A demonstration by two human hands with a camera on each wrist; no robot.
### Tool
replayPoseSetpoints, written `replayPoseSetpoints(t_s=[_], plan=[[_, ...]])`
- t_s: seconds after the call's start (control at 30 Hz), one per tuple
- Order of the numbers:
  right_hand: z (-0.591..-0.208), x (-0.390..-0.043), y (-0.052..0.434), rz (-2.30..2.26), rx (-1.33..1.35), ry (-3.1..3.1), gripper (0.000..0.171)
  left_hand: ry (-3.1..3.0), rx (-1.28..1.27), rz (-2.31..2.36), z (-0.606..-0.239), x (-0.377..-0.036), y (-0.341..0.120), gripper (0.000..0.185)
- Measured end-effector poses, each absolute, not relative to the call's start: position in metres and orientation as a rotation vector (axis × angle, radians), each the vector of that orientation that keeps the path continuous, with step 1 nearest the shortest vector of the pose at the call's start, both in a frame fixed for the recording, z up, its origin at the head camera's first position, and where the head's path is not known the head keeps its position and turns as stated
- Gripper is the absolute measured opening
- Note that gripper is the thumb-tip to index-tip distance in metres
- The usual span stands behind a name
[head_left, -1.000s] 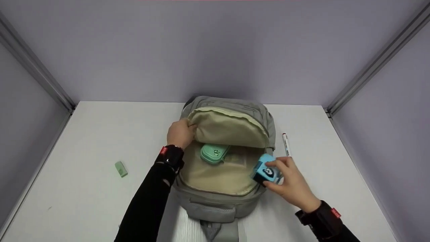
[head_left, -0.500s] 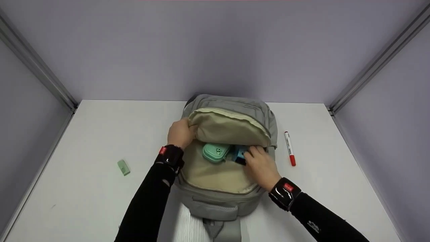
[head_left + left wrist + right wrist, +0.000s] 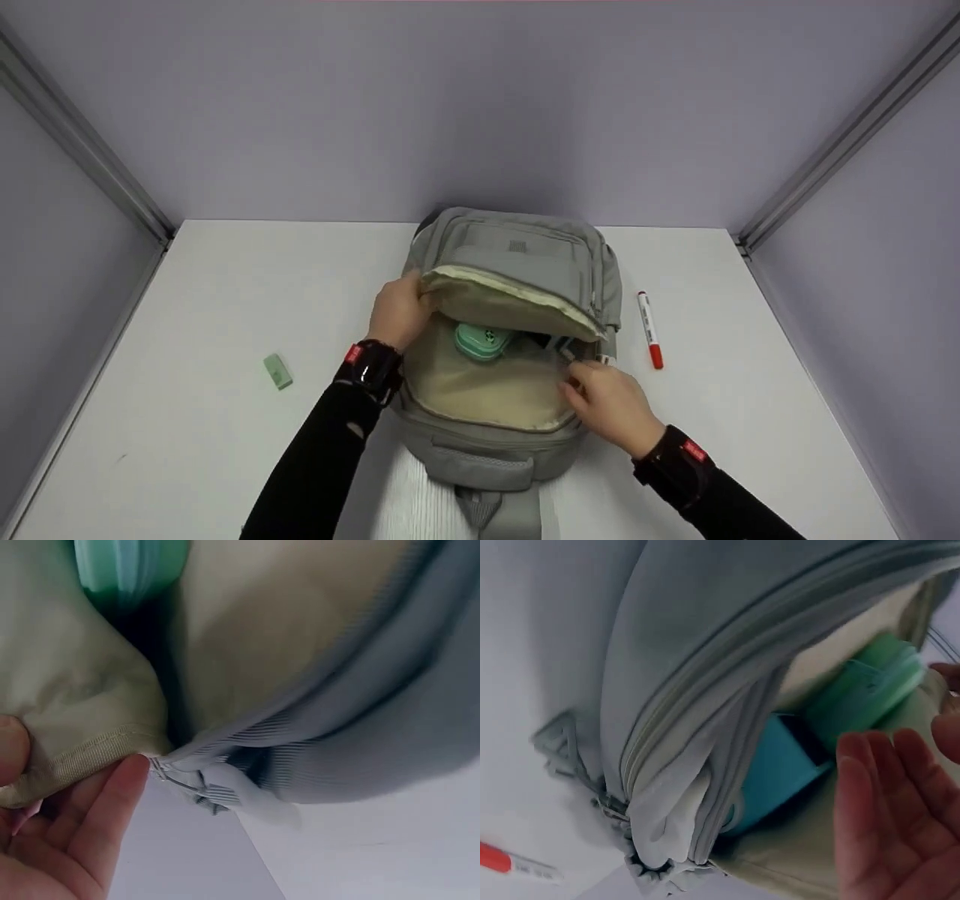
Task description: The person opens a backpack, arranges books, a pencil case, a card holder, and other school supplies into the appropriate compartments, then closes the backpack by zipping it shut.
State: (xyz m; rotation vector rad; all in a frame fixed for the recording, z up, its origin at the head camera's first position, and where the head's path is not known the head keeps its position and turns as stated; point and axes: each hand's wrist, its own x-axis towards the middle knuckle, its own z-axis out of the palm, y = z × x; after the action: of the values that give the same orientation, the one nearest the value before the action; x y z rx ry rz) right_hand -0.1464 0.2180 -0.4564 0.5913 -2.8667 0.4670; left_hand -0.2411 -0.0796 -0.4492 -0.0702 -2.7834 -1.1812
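Observation:
A grey backpack (image 3: 480,472) lies on the white table with its main pocket unzipped and cream lining showing. My left hand (image 3: 400,311) holds up the flap (image 3: 517,296) by its left edge; in the left wrist view the fingers (image 3: 101,821) and thumb pinch the lining's hem. Inside sits a mint-green zip case (image 3: 482,341). Beside it lies a light-blue and black boxy thing (image 3: 772,772), mostly under the flap in the head view. My right hand (image 3: 615,401) is at the pocket's right side, holding nothing, its fingers fairly straight in the right wrist view.
A white marker with a red cap (image 3: 650,330) lies right of the backpack. To the left is a small green block (image 3: 277,371), like an eraser. Grey panels (image 3: 480,112) stand behind and at both sides. A strap (image 3: 510,517) hangs toward the front.
My right hand carried the blue boxy thing into the pocket, let go of it beside the green case, and drew back toward the right edge. The flap, held by my left hand, has come lower.

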Motion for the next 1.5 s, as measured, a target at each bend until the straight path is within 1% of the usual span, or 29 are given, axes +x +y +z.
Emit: replayPoseSetpoints(t_s=[0.07,0.2,0.27,0.33,0.4,0.5,0.6,0.73,0.97,1.2,1.33,1.5], plan=[[-0.455,-0.137,0.225,0.588,0.508,-2.921,0.011,-2.777,-0.150,-1.173,-0.455,-0.234,-0.084,0.006],[-0.459,-0.121,0.239,0.877,0.301,-2.996,0.011,-2.803,-0.365,-1.051,-0.471,-0.219,-0.095,0.017],[-0.462,-0.114,0.243,1.079,0.171,-3.021,0.007,-2.817,-0.493,-0.925,-0.480,-0.212,-0.100,0.014],[-0.464,-0.108,0.244,1.280,0.024,-3.026,0.010,-2.787,-0.614,-0.753,-0.489,-0.206,-0.104,0.013],[-0.465,-0.101,0.243,1.463,-0.118,-3.010,0.019,-2.725,-0.697,-0.583,-0.498,-0.202,-0.106,0.014],[-0.467,-0.092,0.239,1.711,-0.244,-2.989,0.033,-2.648,-0.752,-0.437,-0.507,-0.199,-0.107,0.017],[-0.471,-0.084,0.232,2.033,-0.282,-2.937,0.048,-2.662,-0.765,-0.433,-0.511,-0.198,-0.107,0.019],[-0.477,-0.080,0.218,2.312,-0.321,-2.781,0.060,-2.686,-0.757,-0.443,-0.511,-0.195,-0.107,0.018],[-0.483,-0.089,0.211,2.299,-0.376,-2.671,0.056,-2.601,-0.772,-0.264,-0.513,-0.184,-0.109,0.013],[-0.483,-0.104,0.228,2.313,-0.410,-2.574,0.060,-2.497,-0.782,-0.136,-0.516,-0.157,-0.100,0.020],[-0.484,-0.114,0.243,2.250,-0.352,-2.539,0.056,-2.465,-0.763,-0.179,-0.517,-0.140,-0.085,0.020],[-0.480,-0.119,0.257,2.119,-0.311,-2.567,0.054,-2.520,-0.806,-0.371,-0.508,-0.125,-0.076,0.019]])
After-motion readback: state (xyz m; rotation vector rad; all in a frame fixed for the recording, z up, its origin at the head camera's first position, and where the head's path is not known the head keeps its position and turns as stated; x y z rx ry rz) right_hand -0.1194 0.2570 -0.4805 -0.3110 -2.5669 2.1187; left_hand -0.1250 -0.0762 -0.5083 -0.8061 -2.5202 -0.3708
